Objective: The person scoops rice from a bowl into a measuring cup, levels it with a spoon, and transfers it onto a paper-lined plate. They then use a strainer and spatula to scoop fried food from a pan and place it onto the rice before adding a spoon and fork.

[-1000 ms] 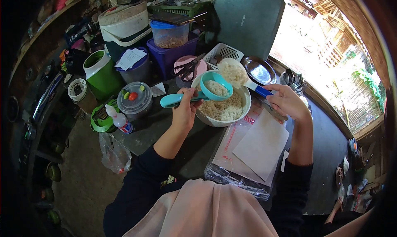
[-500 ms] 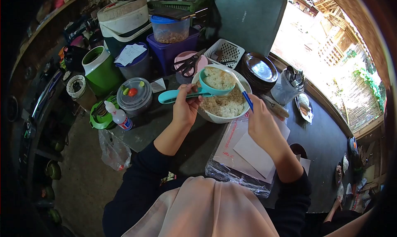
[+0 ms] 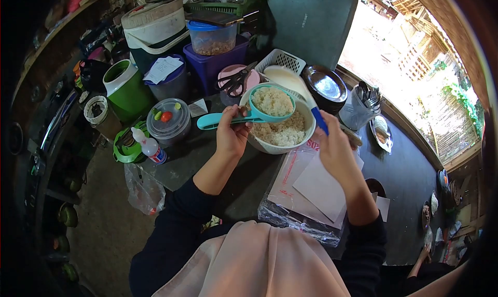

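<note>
My left hand (image 3: 232, 136) is closed around a turquoise scoop (image 3: 210, 122), its round cup heaped with white rice (image 3: 272, 101). The cup is held over a white bowl (image 3: 270, 147) that has more rice in it (image 3: 286, 133). In my right hand (image 3: 336, 147) is a white spatula (image 3: 288, 79) with a blue handle. Its broad flat head is raised just beyond the scoop, with no visible contact with the rice. Fingers partly cover both handles.
Wrapped brown paper sheets (image 3: 290, 183) lie right of my left forearm. Dark plates (image 3: 326, 87) and a cutlery holder (image 3: 357, 110) stand back right. A lidded tub (image 3: 168, 126), a small bottle (image 3: 150, 146) and scissors (image 3: 236, 82) are leftward. Another person's hand (image 3: 424, 254) shows lower right.
The spatula has lifted off the rice in the scoop and turned, so its broad face shows. The rice in the cup looks rounder. My left hand has barely moved.
</note>
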### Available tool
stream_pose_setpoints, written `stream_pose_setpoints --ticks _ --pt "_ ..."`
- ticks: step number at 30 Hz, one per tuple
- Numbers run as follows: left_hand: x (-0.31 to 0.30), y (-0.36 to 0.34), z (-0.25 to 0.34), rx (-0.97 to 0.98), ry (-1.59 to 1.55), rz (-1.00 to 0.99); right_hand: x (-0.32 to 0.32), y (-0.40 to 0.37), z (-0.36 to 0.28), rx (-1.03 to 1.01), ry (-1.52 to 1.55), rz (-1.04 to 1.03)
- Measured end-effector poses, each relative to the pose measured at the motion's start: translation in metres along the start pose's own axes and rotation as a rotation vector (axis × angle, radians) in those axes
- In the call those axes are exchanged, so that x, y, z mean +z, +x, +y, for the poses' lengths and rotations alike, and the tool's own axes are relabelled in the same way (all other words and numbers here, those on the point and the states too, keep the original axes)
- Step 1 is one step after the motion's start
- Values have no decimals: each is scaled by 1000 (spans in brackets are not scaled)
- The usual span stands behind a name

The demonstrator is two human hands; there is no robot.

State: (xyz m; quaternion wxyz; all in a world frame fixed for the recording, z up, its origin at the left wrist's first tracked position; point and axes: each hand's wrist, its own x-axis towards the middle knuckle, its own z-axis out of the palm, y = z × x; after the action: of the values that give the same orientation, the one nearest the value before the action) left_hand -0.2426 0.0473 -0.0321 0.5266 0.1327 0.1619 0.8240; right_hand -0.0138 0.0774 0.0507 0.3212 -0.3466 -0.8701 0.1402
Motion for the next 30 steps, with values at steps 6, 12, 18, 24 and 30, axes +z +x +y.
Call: stream_pose_setpoints --ticks 6,12,18,24,30 --pt "3 -2 1 3 40 -29 -53 22 1 360 123 -46" --pt "2 1 3 -3 54 -13 -94 35 10 318 232 -383" --pt "2 3 4 3 109 29 -99 40 -10 238 199 -552" --pt "-3 6 5 -20 30 17 -92 56 -30 260 103 -740" --pt "-3 6 5 -8 15 99 -72 65 -30 80 66 -778"
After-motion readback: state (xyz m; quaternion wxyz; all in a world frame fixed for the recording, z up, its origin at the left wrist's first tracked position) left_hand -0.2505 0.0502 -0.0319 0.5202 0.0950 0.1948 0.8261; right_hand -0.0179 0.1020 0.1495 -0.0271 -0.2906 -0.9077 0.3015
